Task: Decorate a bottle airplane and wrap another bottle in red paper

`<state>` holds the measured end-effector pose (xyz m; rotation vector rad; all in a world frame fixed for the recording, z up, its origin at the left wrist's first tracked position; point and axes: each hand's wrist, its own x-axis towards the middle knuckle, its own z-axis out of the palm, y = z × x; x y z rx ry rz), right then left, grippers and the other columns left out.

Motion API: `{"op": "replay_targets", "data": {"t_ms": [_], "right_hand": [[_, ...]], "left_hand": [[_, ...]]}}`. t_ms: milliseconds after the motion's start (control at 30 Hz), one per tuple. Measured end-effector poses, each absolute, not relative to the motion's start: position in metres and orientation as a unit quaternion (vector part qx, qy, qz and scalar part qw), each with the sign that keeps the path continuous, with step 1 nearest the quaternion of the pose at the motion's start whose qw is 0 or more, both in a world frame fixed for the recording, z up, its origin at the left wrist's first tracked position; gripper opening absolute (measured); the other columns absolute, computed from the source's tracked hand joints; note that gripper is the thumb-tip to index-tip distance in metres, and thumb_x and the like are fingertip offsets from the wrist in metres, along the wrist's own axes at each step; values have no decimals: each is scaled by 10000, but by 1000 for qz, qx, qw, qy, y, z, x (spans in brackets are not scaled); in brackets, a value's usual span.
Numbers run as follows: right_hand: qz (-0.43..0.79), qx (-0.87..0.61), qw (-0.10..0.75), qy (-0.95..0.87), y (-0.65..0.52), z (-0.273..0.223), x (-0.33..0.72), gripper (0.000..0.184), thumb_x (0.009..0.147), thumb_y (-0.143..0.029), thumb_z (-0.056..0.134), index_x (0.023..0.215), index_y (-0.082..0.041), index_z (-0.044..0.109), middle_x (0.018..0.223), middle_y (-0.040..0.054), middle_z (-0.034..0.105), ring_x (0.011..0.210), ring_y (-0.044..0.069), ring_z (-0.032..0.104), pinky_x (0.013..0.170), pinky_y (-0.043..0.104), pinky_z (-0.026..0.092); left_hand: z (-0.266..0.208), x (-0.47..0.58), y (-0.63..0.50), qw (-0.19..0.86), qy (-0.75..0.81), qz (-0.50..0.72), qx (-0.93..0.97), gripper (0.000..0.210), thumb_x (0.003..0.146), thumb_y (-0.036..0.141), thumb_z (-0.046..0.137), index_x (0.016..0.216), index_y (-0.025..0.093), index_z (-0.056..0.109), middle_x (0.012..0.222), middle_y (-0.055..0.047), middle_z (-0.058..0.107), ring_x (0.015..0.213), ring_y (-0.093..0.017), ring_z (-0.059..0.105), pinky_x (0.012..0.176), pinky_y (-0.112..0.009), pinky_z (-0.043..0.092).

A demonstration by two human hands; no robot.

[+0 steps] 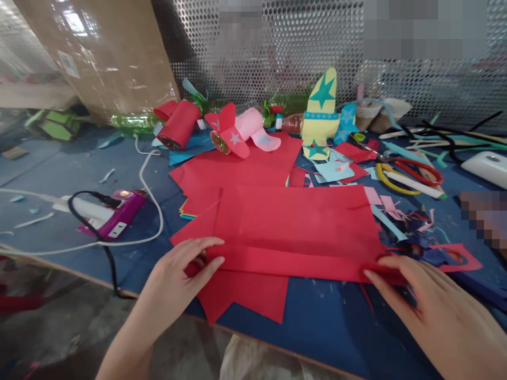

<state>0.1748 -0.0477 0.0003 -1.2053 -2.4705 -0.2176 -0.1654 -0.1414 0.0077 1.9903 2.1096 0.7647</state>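
Observation:
A sheet of red paper [293, 221] lies in front of me with a strip along its near edge folded over. My left hand [184, 272] pinches the left end of that fold between thumb and fingers. At the opposite end, the right corner of the fold is between the thumb and fingers of my right hand [415, 290]. More red sheets [253, 298] are spread underneath, some with angled cut edges. Beyond them stand several bottles wrapped in coloured paper, among them a red one [180, 125] and a yellow one with green stars [320, 124].
On the left, a purple power strip [130, 208] has a black cord and a white cable [160, 211] running from it. Scissors with red and yellow handles [407, 174] lie right among paper scraps [390, 206]. A cardboard box [114, 58] and a perforated metal panel [277, 37] stand behind.

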Motion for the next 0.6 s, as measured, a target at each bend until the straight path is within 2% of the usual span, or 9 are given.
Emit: {"op": "replay_targets", "data": {"t_ms": [233, 367, 600], "right_hand": [[-111, -450, 184, -867, -46, 3, 166, 451, 978, -480, 213, 969, -150, 520, 774, 102, 675, 633, 224, 670, 513, 318, 490], [-129, -468, 173, -857, -47, 0, 166, 462, 977, -477, 213, 983, -135, 523, 806, 127, 674, 672, 242, 672, 519, 321, 481], [-143, -491, 183, -839, -44, -5, 166, 437, 966, -487, 285, 985, -126, 531, 806, 124, 671, 671, 227, 666, 533, 306, 469]], "left_hand": [[2, -163, -140, 23, 710, 235, 663, 295, 910, 453, 466, 1124, 263, 537, 840, 12, 658, 620, -128, 612, 634, -248, 542], [-1, -163, -141, 26, 713, 229, 662, 293, 910, 446, 473, 1139, 271, 524, 857, 14, 649, 618, -127, 596, 653, -258, 534], [-6, -164, -142, 6, 699, 236, 676, 279, 918, 438, 459, 1125, 265, 531, 750, 27, 594, 615, -140, 581, 651, -274, 510]]}}
